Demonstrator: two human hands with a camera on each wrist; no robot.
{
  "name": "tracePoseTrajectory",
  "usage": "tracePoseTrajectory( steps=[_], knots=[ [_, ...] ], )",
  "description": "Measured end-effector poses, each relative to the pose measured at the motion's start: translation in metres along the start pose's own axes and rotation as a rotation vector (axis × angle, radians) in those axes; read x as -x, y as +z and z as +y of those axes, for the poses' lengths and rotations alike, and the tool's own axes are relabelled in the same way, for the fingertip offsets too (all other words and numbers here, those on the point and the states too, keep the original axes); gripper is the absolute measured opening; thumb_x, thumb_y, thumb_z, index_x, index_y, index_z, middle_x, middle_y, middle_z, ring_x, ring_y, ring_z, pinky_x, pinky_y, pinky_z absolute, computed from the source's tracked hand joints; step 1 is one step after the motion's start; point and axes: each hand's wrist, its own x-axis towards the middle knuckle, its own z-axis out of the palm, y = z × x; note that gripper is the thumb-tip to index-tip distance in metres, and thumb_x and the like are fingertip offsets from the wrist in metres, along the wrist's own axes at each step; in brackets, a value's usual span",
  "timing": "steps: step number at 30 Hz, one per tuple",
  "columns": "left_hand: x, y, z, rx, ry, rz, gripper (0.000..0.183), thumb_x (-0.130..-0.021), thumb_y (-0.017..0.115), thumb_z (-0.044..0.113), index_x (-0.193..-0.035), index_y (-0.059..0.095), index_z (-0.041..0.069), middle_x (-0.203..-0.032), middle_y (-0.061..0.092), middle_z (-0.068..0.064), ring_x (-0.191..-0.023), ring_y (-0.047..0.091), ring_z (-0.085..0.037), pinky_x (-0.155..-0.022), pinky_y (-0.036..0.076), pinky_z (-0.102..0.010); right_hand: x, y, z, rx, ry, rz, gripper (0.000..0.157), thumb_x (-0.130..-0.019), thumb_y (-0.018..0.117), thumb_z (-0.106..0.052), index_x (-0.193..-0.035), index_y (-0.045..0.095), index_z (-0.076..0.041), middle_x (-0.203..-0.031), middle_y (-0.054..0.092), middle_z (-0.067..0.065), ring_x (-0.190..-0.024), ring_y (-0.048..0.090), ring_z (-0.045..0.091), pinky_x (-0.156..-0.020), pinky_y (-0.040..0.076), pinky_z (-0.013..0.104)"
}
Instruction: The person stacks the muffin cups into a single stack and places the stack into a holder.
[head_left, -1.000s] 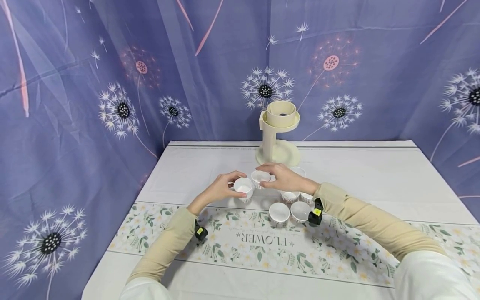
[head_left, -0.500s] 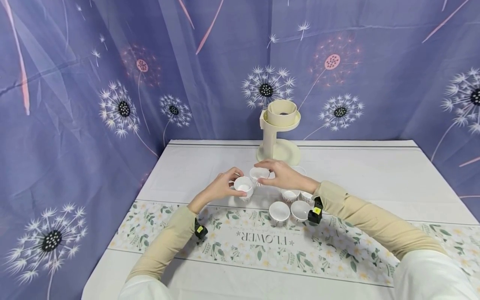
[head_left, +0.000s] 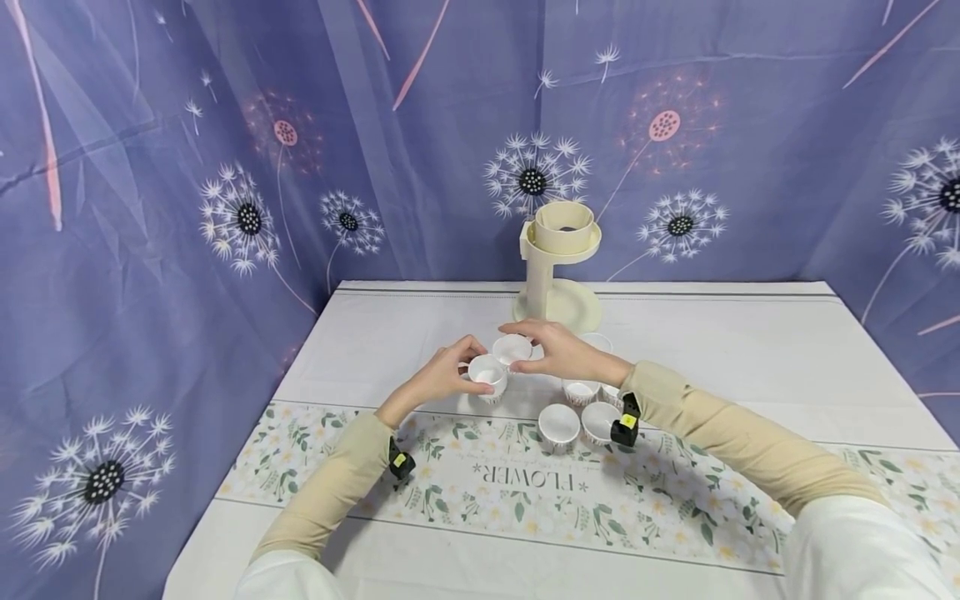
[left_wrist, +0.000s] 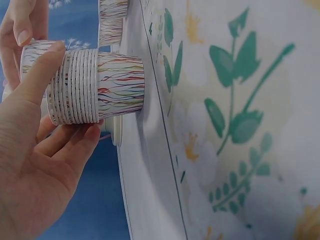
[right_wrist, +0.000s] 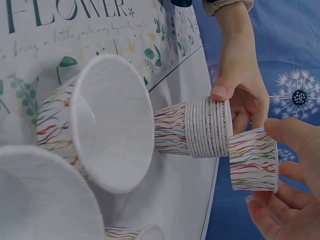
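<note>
My left hand (head_left: pixel 441 377) grips a stack of nested white paper cups (left_wrist: pixel 82 87) with wavy coloured lines, thumb on one side and fingers on the other. The stack stands upright on the table, its many rims close together at the top. In my right hand (head_left: pixel 568 353) is a single matching paper cup (right_wrist: pixel 253 161), pinched near its rim between thumb and fingers. It is upright, its base about level with the stack's top rim and beside it; whether they touch I cannot tell. Under and near my right forearm stand several more cups (head_left: pixel 558 425), mouths up.
A cream stand (head_left: pixel 538 287) with a round base and an open ring on top rises behind the hands, near the table's back edge. A floral printed band (head_left: pixel 525 508) crosses the white tablecloth. Dandelion-patterned curtains (head_left: pixel 442 200) enclose the back and left.
My right hand has shifted slightly left with the single cup, bringing it closer to the stack. The left hand and its stack have stayed in place.
</note>
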Motion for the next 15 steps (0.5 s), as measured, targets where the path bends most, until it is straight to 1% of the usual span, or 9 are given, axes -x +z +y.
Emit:
tracePoseTrajectory(
  steps=[3, 7, 11, 15],
  knots=[
    [0.000, 0.000, 0.000, -0.002, 0.001, 0.005, 0.052, -0.078, 0.083, 0.021, -0.114, 0.050, 0.004, -0.120, 0.063, -0.013, -0.116, 0.062, -0.030, -0.097, 0.055, -0.038, -0.003, 0.000, -0.002, 0.006, -0.014, -0.009, 0.059, -0.086, 0.073, -0.020, -0.137, 0.051, 0.001, -0.138, 0.055, 0.018, -0.121, 0.057, 0.033, -0.087, 0.056, 0.046],
    [0.001, 0.000, 0.000, -0.003, -0.001, 0.007, 0.051, -0.078, 0.082, 0.021, -0.114, 0.049, 0.006, -0.122, 0.062, -0.013, -0.117, 0.061, -0.030, -0.097, 0.055, -0.038, -0.006, 0.000, -0.007, 0.012, -0.027, -0.026, 0.060, -0.086, 0.073, -0.019, -0.137, 0.050, 0.002, -0.138, 0.055, 0.018, -0.123, 0.056, 0.033, -0.089, 0.056, 0.045],
    [0.001, 0.001, -0.001, 0.002, 0.003, 0.013, 0.048, -0.079, 0.082, 0.021, -0.113, 0.049, 0.009, -0.121, 0.063, -0.014, -0.118, 0.061, -0.032, -0.097, 0.055, -0.039, -0.008, 0.001, -0.010, 0.007, -0.021, -0.049, 0.060, -0.088, 0.072, -0.020, -0.138, 0.049, 0.002, -0.139, 0.054, 0.018, -0.125, 0.054, 0.033, -0.094, 0.054, 0.046],
    [0.002, 0.002, -0.002, 0.022, 0.002, 0.012, 0.048, -0.079, 0.082, 0.021, -0.113, 0.049, 0.009, -0.118, 0.063, -0.014, -0.118, 0.061, -0.032, -0.097, 0.054, -0.037, -0.010, 0.003, -0.012, 0.015, -0.012, -0.074, 0.060, -0.089, 0.071, -0.021, -0.139, 0.048, 0.001, -0.141, 0.052, 0.017, -0.128, 0.053, 0.032, -0.100, 0.051, 0.045]
  ],
)
